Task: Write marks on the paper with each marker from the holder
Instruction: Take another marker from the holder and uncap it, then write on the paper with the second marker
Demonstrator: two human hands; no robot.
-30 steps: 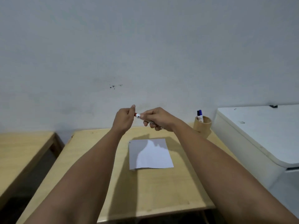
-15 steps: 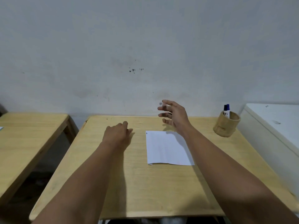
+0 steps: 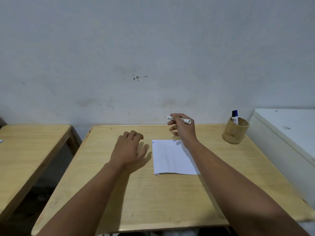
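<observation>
A white sheet of paper [image 3: 172,157] lies on the wooden table [image 3: 153,198], with a small dark mark at its top left corner. My right hand [image 3: 183,128] hovers above the paper's far edge, shut on an uncapped white marker [image 3: 179,119] whose red tip points left. To the left of the paper my left hand [image 3: 130,149] rests palm down on the table, fingers curled; whether the cap is under it I cannot tell. A round wooden holder [image 3: 235,133] at the back right holds two markers [image 3: 234,116], one with a black cap, one with a blue cap.
A second wooden table [image 3: 25,150] stands to the left across a narrow gap. A white cabinet [image 3: 286,133] abuts the table on the right, just behind the holder. A grey wall runs along the back.
My hands, which were together at the red marker in the air, have parted. The left hand dropped to the table beside the paper. The right hand holds the marker uncapped above the paper.
</observation>
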